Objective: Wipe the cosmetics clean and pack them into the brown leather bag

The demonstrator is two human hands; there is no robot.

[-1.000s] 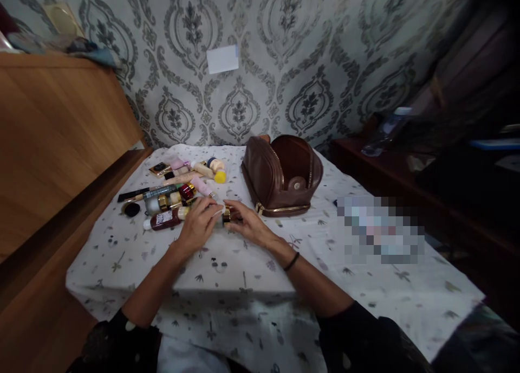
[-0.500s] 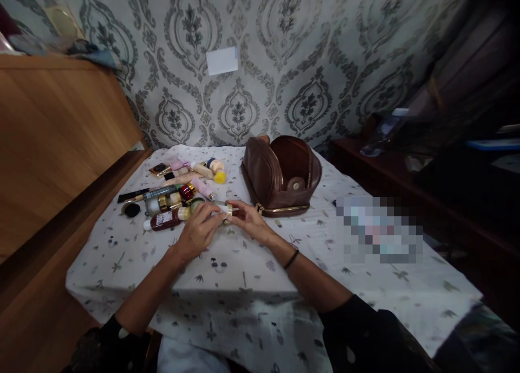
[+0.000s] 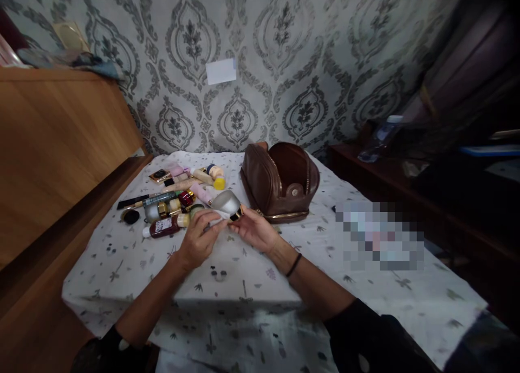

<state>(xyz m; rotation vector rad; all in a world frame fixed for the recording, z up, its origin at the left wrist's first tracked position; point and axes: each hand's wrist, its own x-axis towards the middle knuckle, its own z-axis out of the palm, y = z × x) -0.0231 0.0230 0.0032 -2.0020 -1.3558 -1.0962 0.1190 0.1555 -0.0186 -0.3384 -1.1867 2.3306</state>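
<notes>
left of mid-frame, the right hand [image 3: 257, 230] gripped a silvery container [image 3: 226, 201] by its collar; the left hand [image 3: 199, 240] pinched a white wipe [image 3: 216, 220] against it. wiping seemed underway; turning it next called for steady fingers.

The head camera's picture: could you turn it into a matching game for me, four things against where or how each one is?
1. silvery-grey bottle
2. brown cosmetic bag
3. dark red bottle
4. clear plastic bottle

A. unzipped, mouth open
B. on the dark side furniture
C. between the left hand and the right hand
D. lying on its side on the patterned tablecloth

Pairs: 1-C, 2-A, 3-D, 4-B.
</notes>
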